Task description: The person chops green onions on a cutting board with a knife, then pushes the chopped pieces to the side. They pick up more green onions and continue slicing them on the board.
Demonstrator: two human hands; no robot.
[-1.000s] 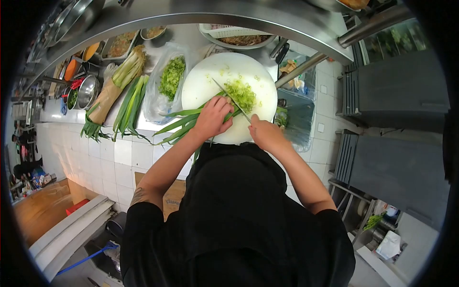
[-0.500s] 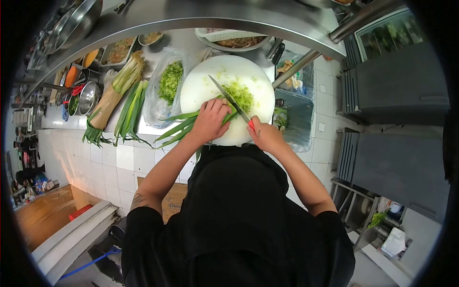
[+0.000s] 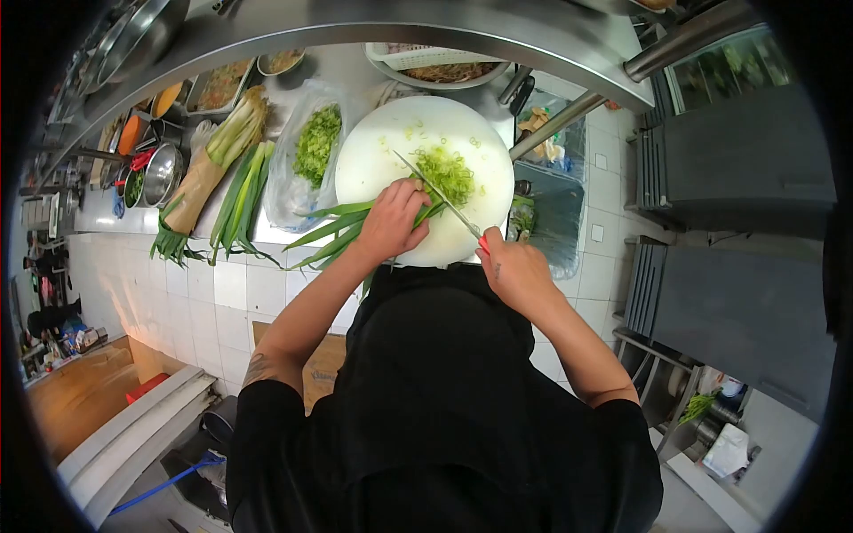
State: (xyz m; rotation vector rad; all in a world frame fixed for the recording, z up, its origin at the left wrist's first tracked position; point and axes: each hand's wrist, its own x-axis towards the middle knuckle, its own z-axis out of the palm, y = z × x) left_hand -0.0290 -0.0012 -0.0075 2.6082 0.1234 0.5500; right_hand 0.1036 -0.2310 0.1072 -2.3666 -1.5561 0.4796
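Note:
On the round white cutting board (image 3: 364, 142), my left hand (image 3: 392, 219) presses down a bunch of green onions (image 3: 330, 233), its fingers curled over the stalks near their cut end. The long green leaves stick out past the board's left edge. My right hand (image 3: 517, 269) grips the red handle of a kitchen knife (image 3: 447, 201), whose blade slants up and left beside my left fingertips. Sliced green onion (image 3: 447, 173) lies in a loose pile just beyond the blade, with a few stray rings scattered over the board.
Left of the board, a clear plastic bag (image 3: 283, 191) holds chopped greens (image 3: 317, 147). Further left lie more green onions (image 3: 242, 200) and a paper-wrapped bundle (image 3: 197, 182). A steel shelf (image 3: 355, 28) crosses above the counter. Bins (image 3: 555, 209) stand to the right.
My right hand has drawn the knife back, down and to the right. The left hand stays on the green onions, nearly in place.

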